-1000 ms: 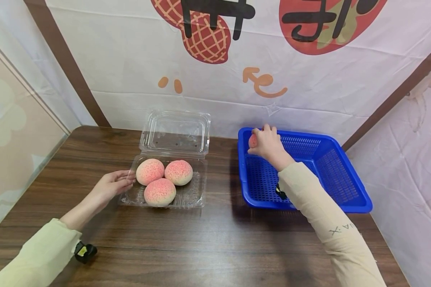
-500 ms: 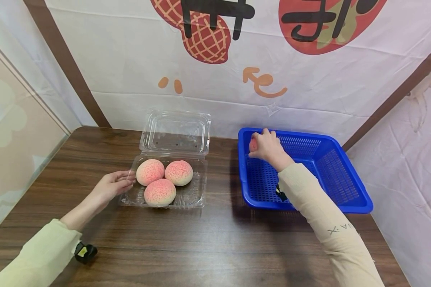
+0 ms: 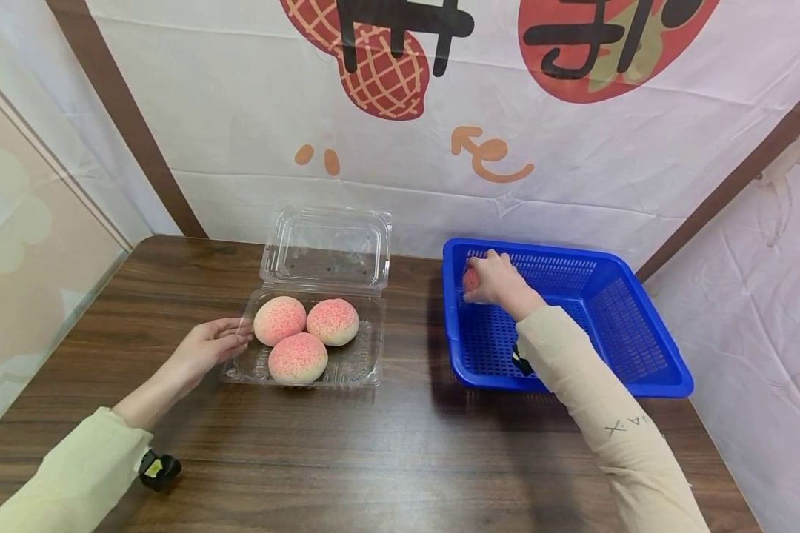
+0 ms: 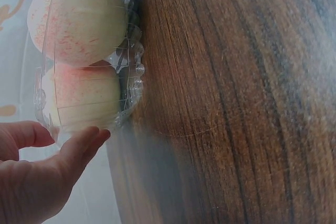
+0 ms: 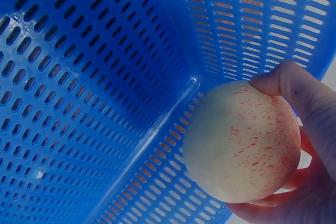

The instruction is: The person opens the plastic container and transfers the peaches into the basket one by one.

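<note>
My right hand (image 3: 496, 277) grips a peach (image 5: 244, 142), cream with pink speckles, inside the blue basket (image 3: 463, 370) near its back left corner. In the right wrist view the thumb lies over its top and the fingers curl beneath, close over the perforated floor. At left, three more peaches (image 3: 298, 358) sit in a clear plastic clamshell box (image 3: 353, 370) whose lid (image 3: 327, 248) stands raised at the back. My left hand (image 3: 210, 342) rests its extended fingertips against the box's left end; the left wrist view shows thumb and fingers (image 4: 79, 150) at that end.
Box and basket stand apart on a brown wood-grain table (image 3: 373, 459). A printed cloth backdrop (image 3: 240, 133) rises right behind the table's far edge. The basket's walls slope up around the right hand.
My right hand has lowered a little into the basket with the peach in its grip. The left hand, the box and its three peaches have stayed put.
</note>
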A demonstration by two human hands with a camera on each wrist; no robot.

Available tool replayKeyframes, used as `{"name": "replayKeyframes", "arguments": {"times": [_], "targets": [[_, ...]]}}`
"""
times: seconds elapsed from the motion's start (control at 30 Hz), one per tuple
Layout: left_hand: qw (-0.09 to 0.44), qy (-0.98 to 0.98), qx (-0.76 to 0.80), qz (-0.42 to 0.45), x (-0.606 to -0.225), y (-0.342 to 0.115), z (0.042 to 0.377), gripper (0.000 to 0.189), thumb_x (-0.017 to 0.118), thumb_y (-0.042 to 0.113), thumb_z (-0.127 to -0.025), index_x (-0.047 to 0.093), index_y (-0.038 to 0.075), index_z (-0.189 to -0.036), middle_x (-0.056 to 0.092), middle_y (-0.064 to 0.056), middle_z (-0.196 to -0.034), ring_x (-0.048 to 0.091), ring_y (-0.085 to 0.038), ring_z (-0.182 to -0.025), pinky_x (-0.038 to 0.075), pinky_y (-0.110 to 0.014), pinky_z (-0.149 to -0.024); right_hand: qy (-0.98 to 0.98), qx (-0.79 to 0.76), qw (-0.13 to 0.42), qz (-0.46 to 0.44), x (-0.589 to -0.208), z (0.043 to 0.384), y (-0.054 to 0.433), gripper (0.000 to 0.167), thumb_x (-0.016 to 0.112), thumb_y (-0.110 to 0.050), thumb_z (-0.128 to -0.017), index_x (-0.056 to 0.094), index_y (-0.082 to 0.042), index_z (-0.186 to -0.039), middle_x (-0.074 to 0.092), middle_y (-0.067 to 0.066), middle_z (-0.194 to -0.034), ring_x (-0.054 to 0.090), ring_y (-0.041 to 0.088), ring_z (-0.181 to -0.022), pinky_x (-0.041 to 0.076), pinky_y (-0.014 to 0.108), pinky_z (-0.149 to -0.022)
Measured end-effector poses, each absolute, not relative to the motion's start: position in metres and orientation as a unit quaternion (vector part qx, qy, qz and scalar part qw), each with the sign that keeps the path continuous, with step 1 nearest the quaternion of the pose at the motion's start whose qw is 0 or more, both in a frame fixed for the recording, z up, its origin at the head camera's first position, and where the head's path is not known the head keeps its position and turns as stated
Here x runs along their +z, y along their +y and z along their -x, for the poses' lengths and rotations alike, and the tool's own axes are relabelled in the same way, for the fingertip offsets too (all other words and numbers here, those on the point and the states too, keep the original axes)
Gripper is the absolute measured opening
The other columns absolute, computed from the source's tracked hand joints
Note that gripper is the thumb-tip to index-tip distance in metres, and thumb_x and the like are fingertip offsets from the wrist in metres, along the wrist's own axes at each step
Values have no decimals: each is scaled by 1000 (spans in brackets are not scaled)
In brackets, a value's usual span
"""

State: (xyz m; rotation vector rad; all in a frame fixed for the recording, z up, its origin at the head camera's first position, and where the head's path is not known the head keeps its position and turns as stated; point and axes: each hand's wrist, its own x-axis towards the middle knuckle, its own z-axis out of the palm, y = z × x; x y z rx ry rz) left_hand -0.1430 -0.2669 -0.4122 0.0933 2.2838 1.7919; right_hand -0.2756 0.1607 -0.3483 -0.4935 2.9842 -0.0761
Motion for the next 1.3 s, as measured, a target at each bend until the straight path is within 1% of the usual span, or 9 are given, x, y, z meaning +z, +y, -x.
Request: {"name": "replayKeyframes", "arguments": {"times": [0.17,0.27,0.4,0.57,0.77,0.9,1.0,1.13,1.3], "targets": [[118,781,613,-32,-413,-267,143,45,36,0,-96,20,-27,-128,28,-44,-130,50,9,-93,48,-15,-84,981,-12,61,183,-353,277,162,55,71,-28,-71,57,-4,-118,50,26,-114,44,44,-105,42,53,-90],[117,781,613,-33,-414,-267,143,46,36,1,-96,20,-27,-128,28,-44,-130,50,9,-93,48,-16,-84,980,-12,72,187,-354,277,161,56,70,-27,-72,55,-3,-120,50,26,-115,45,43,-105,44,52,-89],[117,783,610,-34,-414,-267,143,46,36,1,-96,20,-27,-128,29,-43,-130,50,9,-93,48,-16,-85,977,-12,83,197,-356,278,162,53,68,-25,-72,56,-3,-118,51,25,-111,47,42,-101,48,49,-81],[109,778,617,-38,-415,-266,144,44,36,-2,-95,19,-29,-127,28,-45,-128,51,8,-92,49,-16,-83,971,7,88,221,-360,280,163,49,66,-22,-73,58,-1,-116,55,23,-108,50,39,-100,47,47,-83],[102,775,623,-39,-416,-266,145,44,35,-5,-94,19,-30,-126,28,-46,-127,51,8,-91,49,-15,-81,966,26,58,251,-363,280,164,37,62,-12,-75,62,4,-108,64,19,-100,54,34,-101,46,41,-89],[103,776,622,-37,-416,-266,145,44,35,-5,-94,19,-30,-126,28,-46,-127,51,8,-91,49,-15,-82,967,20,64,245,-362,280,164,37,61,-12,-76,62,4,-109,63,20,-102,54,34,-102,45,41,-91],[103,776,621,-36,-416,-266,145,44,35,-4,-94,19,-30,-126,28,-46,-127,51,8,-91,49,-15,-81,966,9,57,253,-362,279,165,34,58,-11,-78,62,5,-107,64,20,-101,54,35,-100,46,42,-89],[103,778,619,-37,-416,-266,145,44,35,-4,-94,19,-30,-126,28,-46,-127,52,8,-91,49,-15,-81,960,-8,24,279,-362,279,166,29,57,-9,-78,63,5,-103,64,20,-96,56,34,-96,48,43,-84],[105,779,617,-35,-415,-266,143,44,35,-3,-94,19,-29,-126,29,-46,-128,51,8,-92,49,-16,-82,958,-2,4,288,-360,280,165,31,60,-9,-76,63,5,-104,63,19,-96,56,33,-92,49,43,-82]]}}
